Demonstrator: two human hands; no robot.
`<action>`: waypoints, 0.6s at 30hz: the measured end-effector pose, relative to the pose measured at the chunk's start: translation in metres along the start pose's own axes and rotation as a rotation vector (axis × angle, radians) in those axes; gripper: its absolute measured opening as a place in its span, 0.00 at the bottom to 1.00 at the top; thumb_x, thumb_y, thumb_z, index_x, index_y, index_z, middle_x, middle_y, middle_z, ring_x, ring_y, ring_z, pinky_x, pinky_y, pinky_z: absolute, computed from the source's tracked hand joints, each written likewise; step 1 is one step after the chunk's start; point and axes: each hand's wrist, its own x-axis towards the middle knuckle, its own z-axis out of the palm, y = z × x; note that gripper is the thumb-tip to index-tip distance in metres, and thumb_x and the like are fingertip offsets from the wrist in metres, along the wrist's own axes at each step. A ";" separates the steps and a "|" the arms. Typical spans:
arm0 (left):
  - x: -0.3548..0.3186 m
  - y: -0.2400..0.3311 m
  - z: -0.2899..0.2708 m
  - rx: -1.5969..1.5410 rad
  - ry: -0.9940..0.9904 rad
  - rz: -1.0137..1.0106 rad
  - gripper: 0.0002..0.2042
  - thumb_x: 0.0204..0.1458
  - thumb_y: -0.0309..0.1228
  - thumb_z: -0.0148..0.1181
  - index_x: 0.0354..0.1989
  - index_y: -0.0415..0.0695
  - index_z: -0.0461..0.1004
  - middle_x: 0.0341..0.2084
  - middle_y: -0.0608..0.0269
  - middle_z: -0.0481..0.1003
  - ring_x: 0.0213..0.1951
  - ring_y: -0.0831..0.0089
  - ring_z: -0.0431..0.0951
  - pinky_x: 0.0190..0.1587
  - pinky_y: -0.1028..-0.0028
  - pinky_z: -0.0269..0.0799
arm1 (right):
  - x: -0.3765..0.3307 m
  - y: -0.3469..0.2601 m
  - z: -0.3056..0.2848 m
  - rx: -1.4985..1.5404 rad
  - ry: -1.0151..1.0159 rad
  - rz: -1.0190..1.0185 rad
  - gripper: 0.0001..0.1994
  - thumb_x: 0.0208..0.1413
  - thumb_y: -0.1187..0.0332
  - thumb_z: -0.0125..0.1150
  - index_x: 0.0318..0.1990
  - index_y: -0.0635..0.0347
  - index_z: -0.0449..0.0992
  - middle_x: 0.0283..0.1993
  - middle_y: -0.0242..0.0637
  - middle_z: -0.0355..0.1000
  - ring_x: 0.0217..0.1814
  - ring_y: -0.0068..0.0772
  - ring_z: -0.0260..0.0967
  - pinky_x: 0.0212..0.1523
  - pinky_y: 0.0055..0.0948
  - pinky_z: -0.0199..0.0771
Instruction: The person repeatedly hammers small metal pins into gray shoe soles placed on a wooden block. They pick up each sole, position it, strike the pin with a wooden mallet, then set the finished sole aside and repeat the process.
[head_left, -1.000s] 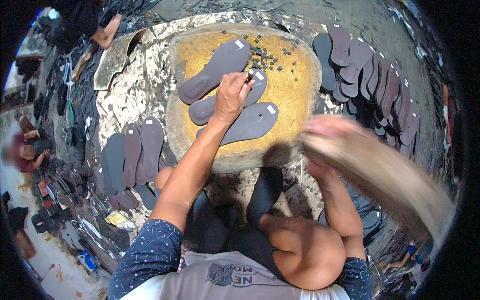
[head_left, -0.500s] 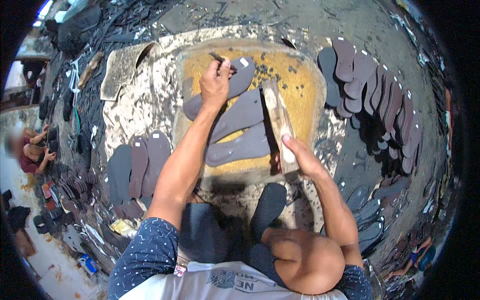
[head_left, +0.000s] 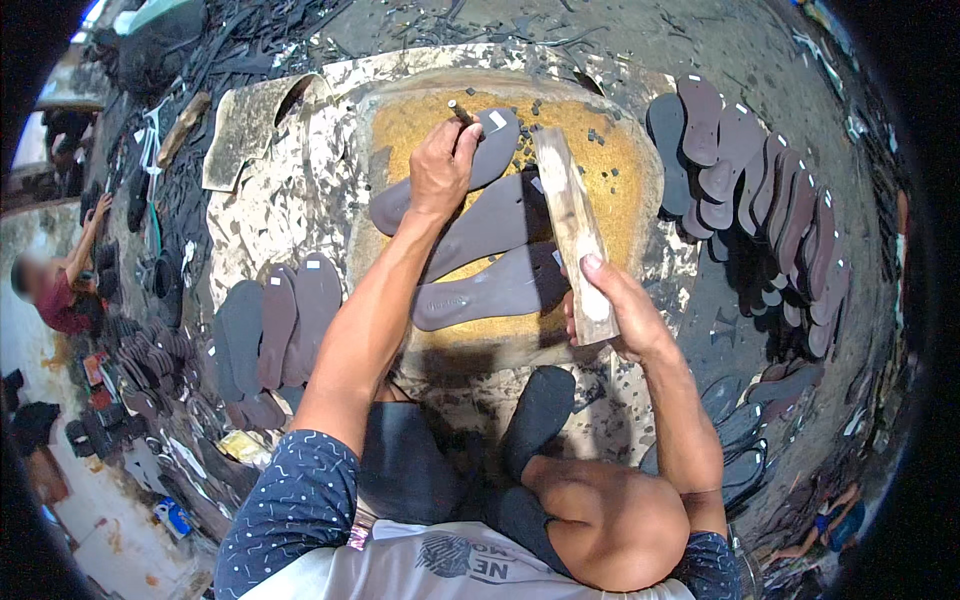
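My left hand [head_left: 441,170] is closed around a dark rod-like punch [head_left: 461,113] with a pale round end pointing up. It stands over the toe part of a grey-brown sandal sole [head_left: 495,150] that carries a white label. Whether the punch's lower tip touches the sole is hidden by the fingers. A long, worn wooden bat [head_left: 572,215] is gripped at its near end by my right hand [head_left: 628,310], its far end raised above the board. Under the bat lie the shaded toe ends of a second sole [head_left: 480,228] and a third sole [head_left: 480,298].
Small dark cut-out bits [head_left: 594,135] are scattered over the yellow board [head_left: 625,180]. Rows of soles [head_left: 745,170] fan out on the right; more soles [head_left: 278,325] lie at the left. My bare knee [head_left: 625,520] rises at the near side. Another person [head_left: 65,285] sits far left.
My left hand has shifted slightly right, and the punch has turned from lying tilted to more upright. The wooden bat has moved a little right.
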 end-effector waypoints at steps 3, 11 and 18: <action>-0.003 -0.001 0.004 0.023 0.004 0.039 0.07 0.59 0.30 0.63 0.40 0.38 0.79 0.30 0.51 0.79 0.34 0.54 0.80 0.38 0.61 0.75 | -0.018 -0.054 0.011 -0.095 0.007 -0.149 0.23 0.67 0.48 0.54 0.48 0.63 0.71 0.30 0.39 0.75 0.26 0.31 0.77 0.26 0.30 0.80; -0.001 -0.001 0.020 0.079 0.049 0.238 0.10 0.54 0.28 0.67 0.43 0.40 0.78 0.37 0.53 0.78 0.42 0.53 0.77 0.45 0.59 0.75 | 0.036 -0.029 0.008 -0.830 0.385 -1.156 0.22 0.64 0.51 0.60 0.46 0.65 0.72 0.34 0.36 0.75 0.35 0.27 0.73 0.40 0.33 0.74; -0.020 -0.009 0.004 -0.011 0.004 -0.046 0.08 0.58 0.30 0.62 0.44 0.41 0.78 0.35 0.53 0.78 0.38 0.56 0.79 0.44 0.64 0.75 | 0.069 -0.036 0.011 -0.142 -0.067 -0.069 0.22 0.69 0.51 0.53 0.56 0.61 0.71 0.38 0.36 0.75 0.32 0.25 0.72 0.33 0.30 0.75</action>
